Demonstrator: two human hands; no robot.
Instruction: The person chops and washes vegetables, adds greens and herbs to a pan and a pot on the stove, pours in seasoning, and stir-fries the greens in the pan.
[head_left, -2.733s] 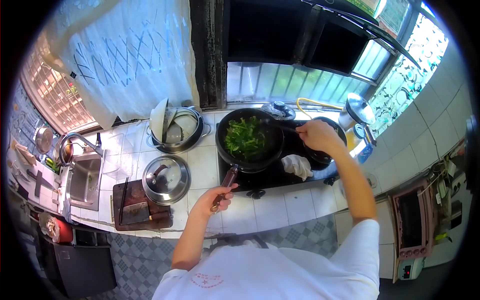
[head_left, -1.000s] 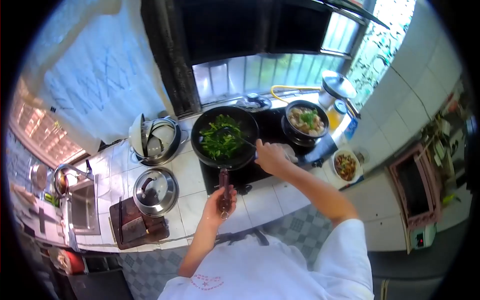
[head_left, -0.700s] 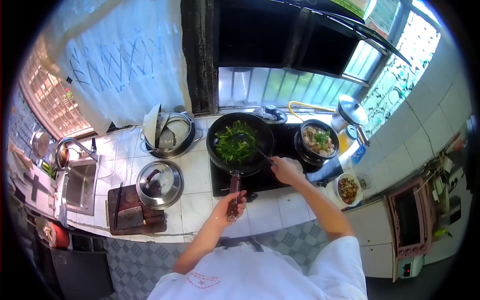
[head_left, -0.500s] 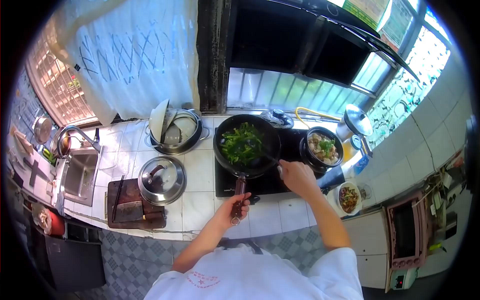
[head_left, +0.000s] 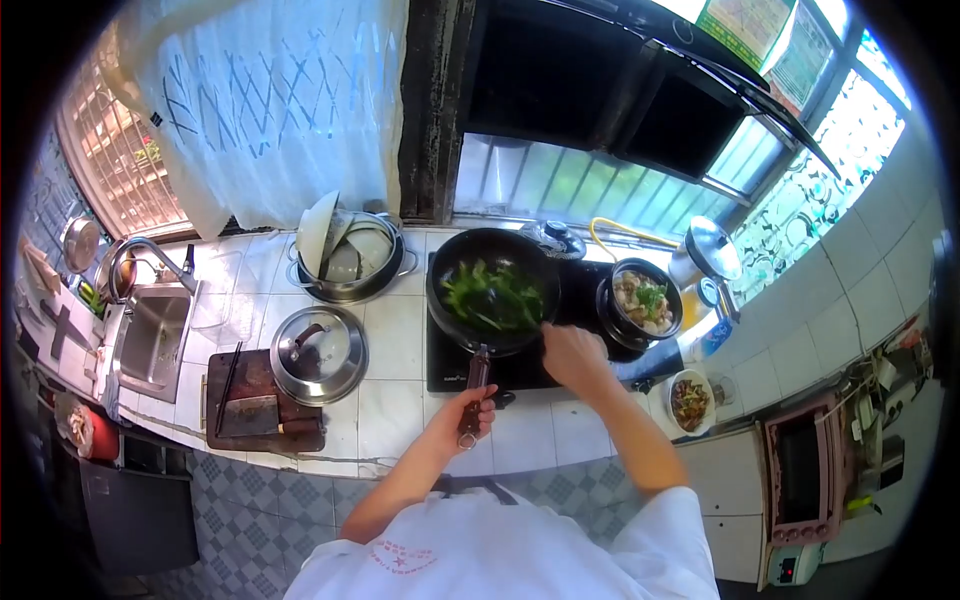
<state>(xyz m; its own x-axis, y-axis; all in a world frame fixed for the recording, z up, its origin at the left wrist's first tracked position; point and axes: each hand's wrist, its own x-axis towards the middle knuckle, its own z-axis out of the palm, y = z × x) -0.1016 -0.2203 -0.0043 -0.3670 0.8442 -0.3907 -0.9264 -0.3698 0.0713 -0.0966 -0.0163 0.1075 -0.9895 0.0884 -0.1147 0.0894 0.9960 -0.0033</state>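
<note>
My left hand (head_left: 472, 415) is wrapped round the brown handle (head_left: 478, 375) of a black wok (head_left: 450, 265) on the stove. Chopped green vegetables (head_left: 495, 297) lie in the wok, slightly blurred. At the wok's right rim, my right hand (head_left: 573, 352) is closed on a dark utensil, most of which is hidden or blurred. To the right, a dark pot (head_left: 606, 300) holds meat pieces topped with green herbs (head_left: 651, 297).
A steel lid (head_left: 320, 355) overlaps a cutting board (head_left: 225, 385) bearing a cleaver (head_left: 249, 415) and chopsticks. Behind is a pot of stacked bowls (head_left: 365, 250). A bowl of food (head_left: 690, 401) stands right of the stove; the sink (head_left: 153, 340) is far left.
Since the oldest frame, my right hand has come left and down from over the right pot to the wok's rim, uncovering that pot's food. The vegetables have shifted lower right in the wok.
</note>
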